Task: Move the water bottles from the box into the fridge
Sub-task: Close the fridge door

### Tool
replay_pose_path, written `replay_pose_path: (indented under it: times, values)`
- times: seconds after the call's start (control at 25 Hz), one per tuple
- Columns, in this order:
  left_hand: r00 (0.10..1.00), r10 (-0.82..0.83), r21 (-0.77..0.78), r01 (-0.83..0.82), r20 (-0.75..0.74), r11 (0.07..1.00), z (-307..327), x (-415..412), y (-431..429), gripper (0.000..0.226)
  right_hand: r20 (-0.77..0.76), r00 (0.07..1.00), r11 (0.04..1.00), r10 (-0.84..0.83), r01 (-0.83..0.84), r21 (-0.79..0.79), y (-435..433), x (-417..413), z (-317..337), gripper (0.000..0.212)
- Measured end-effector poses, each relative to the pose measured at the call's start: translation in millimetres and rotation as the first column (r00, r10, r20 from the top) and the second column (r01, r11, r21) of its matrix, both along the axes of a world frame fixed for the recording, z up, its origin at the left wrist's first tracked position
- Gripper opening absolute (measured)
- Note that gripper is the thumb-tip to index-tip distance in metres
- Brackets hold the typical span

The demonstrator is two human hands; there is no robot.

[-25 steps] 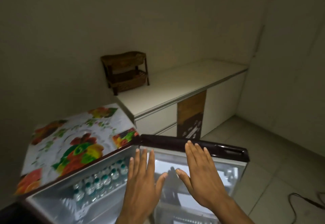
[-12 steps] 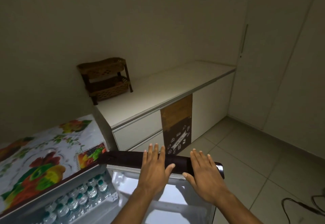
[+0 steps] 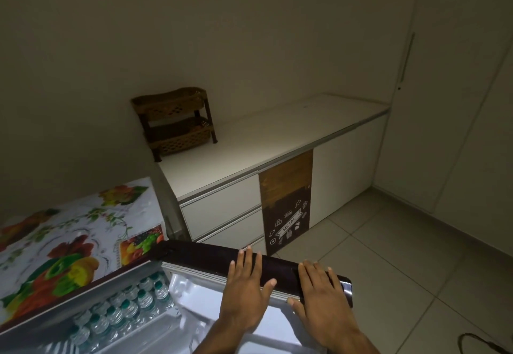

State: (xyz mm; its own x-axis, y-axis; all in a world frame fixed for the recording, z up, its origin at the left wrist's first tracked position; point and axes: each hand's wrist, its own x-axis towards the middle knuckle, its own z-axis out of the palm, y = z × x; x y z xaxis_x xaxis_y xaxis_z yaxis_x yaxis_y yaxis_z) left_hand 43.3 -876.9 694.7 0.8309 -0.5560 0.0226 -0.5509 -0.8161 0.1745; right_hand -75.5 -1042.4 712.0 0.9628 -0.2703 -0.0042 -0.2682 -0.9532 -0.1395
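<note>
Both hands lay flat on the dark top edge of the open fridge door [image 3: 194, 256], fingers straight and spread, clamped on nothing. The left hand [image 3: 245, 295] pressed near the middle of the edge. The right hand [image 3: 322, 298] rested just beside it, close to the door's outer corner, and the two did not touch.

The water bottles [image 3: 122, 309] stood packed in rows with green caps inside the lit fridge, below and to the left of the hands. Their labels were too small to read. A fruit-printed cloth [image 3: 63, 242] covered the fridge top.

Behind stood a white counter [image 3: 263, 142] carrying a brown two-tier wicker rack [image 3: 177, 120] at its far left corner. One brown cabinet panel [image 3: 287, 209] bore white icons and a banner reading "METAL". A dark cable [image 3: 483, 345] lay on the tiled floor [image 3: 402, 256] at the lower right.
</note>
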Motion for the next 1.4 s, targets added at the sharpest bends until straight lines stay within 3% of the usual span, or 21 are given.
replay_pose_path:
  times: [0.24,0.32,0.4,0.48,0.56,0.72,0.84,0.92,1.16,1.28,1.4]
  values:
    - [1.000,-0.005,-0.031,0.004,-0.014,1.000,5,-14,12,0.107,-0.017,1.000,1.000,0.012,-0.012,0.004,7,-11,-3,0.080]
    - [0.999,-0.019,-0.033,0.018,-0.042,0.999,4,-20,18,0.096,-0.053,0.999,0.999,0.009,-0.007,0.039,13,-18,-9,0.082]
    - [0.999,-0.015,0.027,0.016,-0.041,1.000,7,-27,31,0.084,-0.067,0.998,0.999,-0.022,0.024,0.032,23,-25,-15,0.082]
    - [0.988,-0.017,0.088,0.031,-0.151,0.996,-1,-31,43,0.087,-0.073,0.996,0.998,-0.056,0.056,0.010,37,-34,-24,0.081]
    - [0.996,0.003,0.126,0.008,-0.086,0.992,-18,-31,54,0.089,-0.098,0.992,0.997,-0.073,0.071,-0.019,60,-44,-27,0.078]
    - [0.995,-0.038,0.093,0.046,-0.089,0.995,-26,-39,84,0.088,-0.086,0.994,0.997,-0.062,0.066,0.035,102,-62,-27,0.093]
    - [0.983,-0.112,0.066,0.123,-0.143,0.990,3,-65,121,0.082,-0.328,0.941,0.997,-0.082,0.080,-0.019,145,-75,13,0.092]
    - [0.982,-0.123,0.025,0.128,-0.144,0.991,14,-72,144,0.079,-0.144,0.986,0.997,-0.082,0.079,-0.024,174,-87,25,0.085]
    - [0.950,-0.135,0.030,0.149,-0.281,0.988,26,-83,210,0.074,-0.093,0.996,1.000,0.003,-0.004,0.000,269,-110,27,0.064]
    - [0.947,-0.119,0.032,0.134,-0.297,0.990,32,-83,245,0.071,-0.172,0.979,0.991,0.110,-0.095,0.094,308,-117,21,0.056]
    - [0.942,-0.068,0.068,0.096,-0.328,0.993,37,-80,277,0.071,-0.040,0.982,0.983,0.185,-0.185,-0.003,336,-112,15,0.045]
